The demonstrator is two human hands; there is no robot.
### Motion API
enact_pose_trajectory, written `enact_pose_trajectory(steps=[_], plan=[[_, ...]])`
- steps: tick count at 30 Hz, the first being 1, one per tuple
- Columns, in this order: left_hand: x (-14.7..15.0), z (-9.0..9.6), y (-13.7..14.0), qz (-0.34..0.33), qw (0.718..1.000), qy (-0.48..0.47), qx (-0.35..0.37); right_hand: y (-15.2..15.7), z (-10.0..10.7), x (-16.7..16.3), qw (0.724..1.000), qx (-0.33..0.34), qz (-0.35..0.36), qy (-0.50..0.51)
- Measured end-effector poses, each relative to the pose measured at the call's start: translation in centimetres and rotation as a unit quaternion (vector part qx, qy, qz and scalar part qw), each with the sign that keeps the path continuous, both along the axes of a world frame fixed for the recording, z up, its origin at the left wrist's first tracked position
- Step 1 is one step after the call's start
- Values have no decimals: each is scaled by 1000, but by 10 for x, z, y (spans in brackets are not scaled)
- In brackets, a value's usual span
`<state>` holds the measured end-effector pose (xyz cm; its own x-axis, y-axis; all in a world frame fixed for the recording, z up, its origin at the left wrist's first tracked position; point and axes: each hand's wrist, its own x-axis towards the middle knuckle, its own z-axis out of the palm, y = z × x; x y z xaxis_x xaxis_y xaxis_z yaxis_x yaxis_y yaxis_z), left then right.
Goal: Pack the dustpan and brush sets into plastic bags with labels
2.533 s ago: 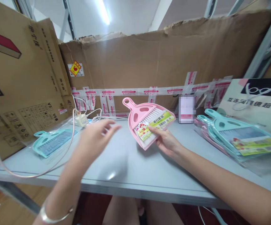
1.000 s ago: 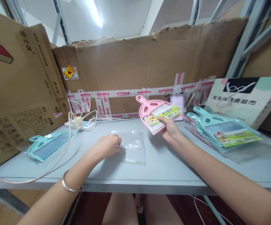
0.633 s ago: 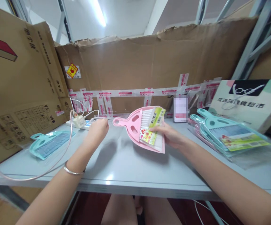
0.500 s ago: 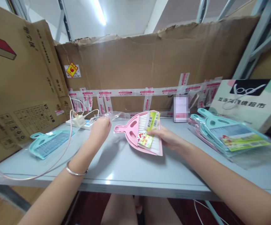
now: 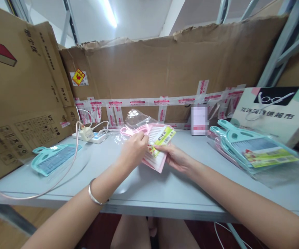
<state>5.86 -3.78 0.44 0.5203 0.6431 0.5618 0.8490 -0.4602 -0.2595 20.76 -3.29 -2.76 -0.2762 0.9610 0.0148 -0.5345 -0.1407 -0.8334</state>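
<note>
My right hand grips the wide end of a pink dustpan, thumb on top. A white-bristled brush lies in the pan, under a green and yellow card label. My left hand is closed over the pan's left side near the handle, fingers pinching a clear plastic bag. The bag's film spreads behind and around the pink handle. How far it covers the pan is hard to make out. The set is held tilted just above the grey table.
A teal dustpan set in clear wrap lies at left, beside a looping cable and a power strip. Wrapped teal and pink sets are stacked at right. A phone leans against the cardboard at the back.
My left hand has moved right, onto the pink dustpan, bringing the plastic bag to its handle. My right hand has shifted slightly left and the pan has turned a little.
</note>
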Motion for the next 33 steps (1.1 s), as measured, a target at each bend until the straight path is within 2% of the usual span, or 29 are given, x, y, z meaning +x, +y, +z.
enact_pose_trajectory(steps=[3, 6, 8, 10, 11, 12, 13, 14, 16, 17, 18, 19, 22, 27, 30, 33], plan=[[9, 1, 2, -30, 999, 10, -8, 0, -3, -3, 1000, -19, 3, 7], [7, -4, 3, -59, 998, 0, -15, 3, -3, -3, 998, -27, -26, 42], [-1, -7, 2, -100, 992, -78, 4, 5, -3, -1, 996, -34, -53, 64], [-10, -9, 0, -112, 965, -238, 19, 7, -2, -1, 992, -43, -85, 81], [-13, -10, -2, -94, 937, -336, 3, 8, -2, -1, 990, -47, -101, 89], [-15, -10, -4, -64, 899, -431, -42, 8, -2, -1, 987, -48, -116, 98], [-16, -11, -6, -36, 848, -516, -119, 7, -2, -2, 985, -46, -130, 107], [-15, -12, -8, -23, 783, -581, -220, 7, -2, -4, 983, -43, -140, 115], [-9, -14, -12, -50, 643, -636, -423, 5, -3, -7, 981, -34, -147, 120], [-5, -16, -13, -80, 592, -636, -489, 4, -4, -8, 982, -28, -146, 117], [0, -18, -13, -111, 562, -632, -522, 3, -4, -9, 983, -22, -144, 111], [5, -20, -13, -135, 549, -633, -529, 2, -5, -11, 985, -16, -141, 102], [15, -26, -10, -152, 544, -669, -483, 0, -7, -12, 988, 1, -131, 79], [11, -29, -6, -108, 517, -731, -431, -1, -5, -10, 991, 14, -119, 57], [0, -26, -6, -80, 517, -747, -411, 0, -4, -6, 991, 12, -126, 41], [-12, -24, -5, -65, 531, -739, -408, 3, -5, 1, 984, 2, -173, -43]])
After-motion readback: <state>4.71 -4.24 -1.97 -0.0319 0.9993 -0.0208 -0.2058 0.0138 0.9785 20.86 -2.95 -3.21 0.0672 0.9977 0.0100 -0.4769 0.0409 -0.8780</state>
